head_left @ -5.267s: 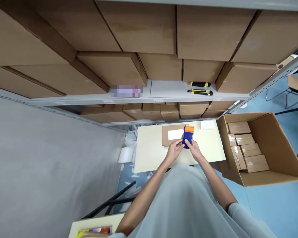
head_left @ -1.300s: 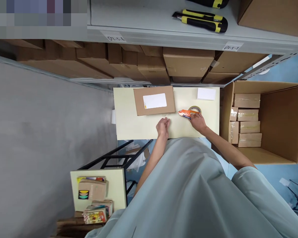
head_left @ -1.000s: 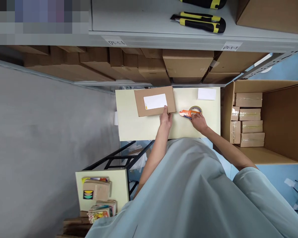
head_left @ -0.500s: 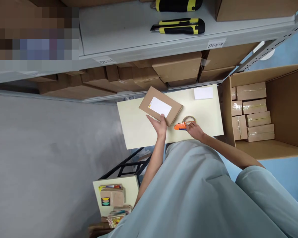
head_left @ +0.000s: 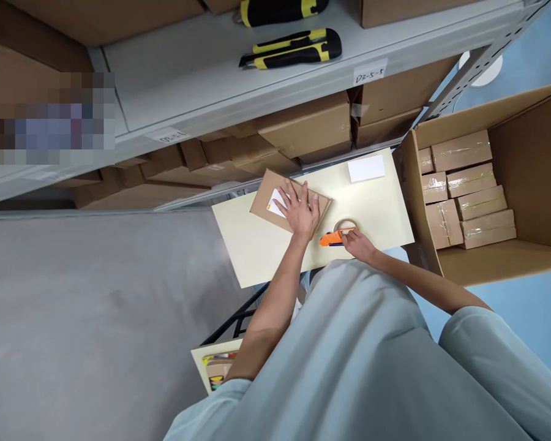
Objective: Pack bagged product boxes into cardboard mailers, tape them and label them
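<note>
Flat on top of a small cardboard box [head_left: 267, 182] lies my left hand [head_left: 302, 214], its fingers spread over the white label [head_left: 275, 203]. The box rests at an angle on the cream tabletop [head_left: 248, 257]. My right hand [head_left: 359, 246] is closed around an orange tape dispenser [head_left: 332, 238] at the table's near side. A roll of tape [head_left: 346, 224] shows at the dispenser, partly behind it. Farther back on the table is a stack of white labels or paper [head_left: 366, 168].
To the right stands a large open carton [head_left: 468, 269] with several taped small boxes [head_left: 461, 150] inside. A grey shelf [head_left: 174, 79] with a yellow-black box cutter [head_left: 294, 49] and cardboard boxes [head_left: 307, 125] runs along the far side. A lower side table [head_left: 202, 367] holds papers.
My left hand has moved from the box's near edge onto its top, covering part of the label. My right hand still holds the tape dispenser. The camera view has tilted slightly.
</note>
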Motion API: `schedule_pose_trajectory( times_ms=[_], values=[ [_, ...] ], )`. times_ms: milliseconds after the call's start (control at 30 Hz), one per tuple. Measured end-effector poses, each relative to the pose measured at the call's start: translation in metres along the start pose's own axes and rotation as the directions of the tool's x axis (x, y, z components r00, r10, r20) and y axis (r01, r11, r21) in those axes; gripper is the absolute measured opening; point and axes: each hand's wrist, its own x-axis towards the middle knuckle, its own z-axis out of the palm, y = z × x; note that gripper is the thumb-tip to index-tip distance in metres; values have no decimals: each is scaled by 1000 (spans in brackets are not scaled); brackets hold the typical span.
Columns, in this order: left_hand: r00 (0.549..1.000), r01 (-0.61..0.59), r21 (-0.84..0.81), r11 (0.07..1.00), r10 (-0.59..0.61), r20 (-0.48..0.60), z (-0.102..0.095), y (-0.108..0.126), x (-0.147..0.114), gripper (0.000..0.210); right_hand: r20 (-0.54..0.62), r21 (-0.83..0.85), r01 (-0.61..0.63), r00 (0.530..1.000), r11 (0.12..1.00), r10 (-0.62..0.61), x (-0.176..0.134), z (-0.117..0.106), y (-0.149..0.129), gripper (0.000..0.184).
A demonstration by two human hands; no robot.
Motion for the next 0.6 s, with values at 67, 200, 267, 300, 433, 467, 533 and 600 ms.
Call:
schedule_pose_trajectory(
  times_ms=[67, 200, 267, 300, 433, 467, 533, 600],
  values=[
    [1000, -24, -86, 996, 24, -4, 0, -2, -1, 60, 5, 43, -2, 1000, 999, 2, -4, 2, -2, 32],
    [999, -39, -227, 973, 34, -27, 1, -4, -2, 55, 22, 89, -19, 1000, 996, 17, -8, 2, -7, 35],
    [999, -31, -235, 972, 29, -15, 2, -5, -2, 54, 26, 102, -47, 999, 994, 44, -14, 1, -6, 36],
    [1000, -29, -233, 972, 26, -13, 2, -5, -2, 54, 26, 111, -66, 998, 992, 64, -20, 1, -3, 37],
    [999, -34, -232, 972, 30, -19, 4, -7, -1, 54, 22, 134, -145, 989, 980, 143, -68, 4, 16, 42],
    [999, -36, -239, 970, 32, -18, 5, -7, 0, 55, 20, 138, -164, 986, 977, 163, -84, 5, 23, 40],
    [999, -40, -262, 964, 37, -13, 5, -7, -1, 55, 15, 133, -201, 980, 970, 201, -113, 5, 38, 36],
    [999, -49, -283, 958, 50, -4, 5, -5, -4, 54, 7, 93, -220, 975, 971, 220, -135, 4, 53, 32]
  ],
)
